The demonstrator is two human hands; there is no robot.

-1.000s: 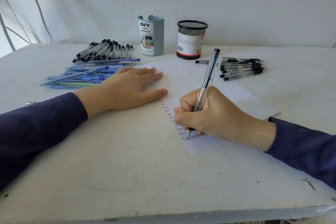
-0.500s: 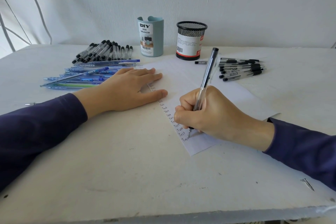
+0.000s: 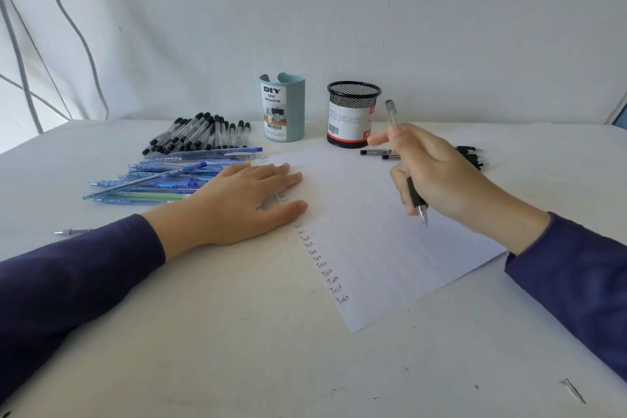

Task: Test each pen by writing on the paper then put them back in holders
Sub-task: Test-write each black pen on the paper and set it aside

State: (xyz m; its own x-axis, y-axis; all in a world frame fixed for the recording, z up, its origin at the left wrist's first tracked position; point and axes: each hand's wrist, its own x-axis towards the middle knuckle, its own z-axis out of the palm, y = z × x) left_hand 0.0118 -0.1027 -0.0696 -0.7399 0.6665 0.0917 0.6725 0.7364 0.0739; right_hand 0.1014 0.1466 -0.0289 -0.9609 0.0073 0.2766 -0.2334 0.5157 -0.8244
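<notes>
The white table (image 3: 237, 366) carries everything, and the sheet of paper (image 3: 366, 248) lies at an angle across its middle. Your left hand (image 3: 237, 204) rests flat on the sheet's left edge, fingers straight, pinning it. Leave it there so the sheet cannot slide when you come back to write.

Your right hand (image 3: 437, 176) has its fingers curled around a clear pen (image 3: 414, 193). The black grip shows below the fingers, and the tip hangs above the paper without touching it. The column of "Test" words (image 3: 325, 268) runs almost to the sheet's near corner, so I judge this pen tested and due for a holder.

The black mesh holder (image 3: 353, 115) stands just beyond your right hand, and the teal desk organizer (image 3: 283, 108) stands beside it to the left. No pen sticks out of either.

- Carry the pen to the mesh holder, which is nearer.
- Turn it upright over the rim and lower it in rather than dropping it, since a light cup may tip.
- Steer clear of the black pens (image 3: 471, 154) lying behind your hand.
- Start a fresh column for the black-capped pens (image 3: 200, 134) and the blue pens (image 3: 163, 180) to your left.
</notes>
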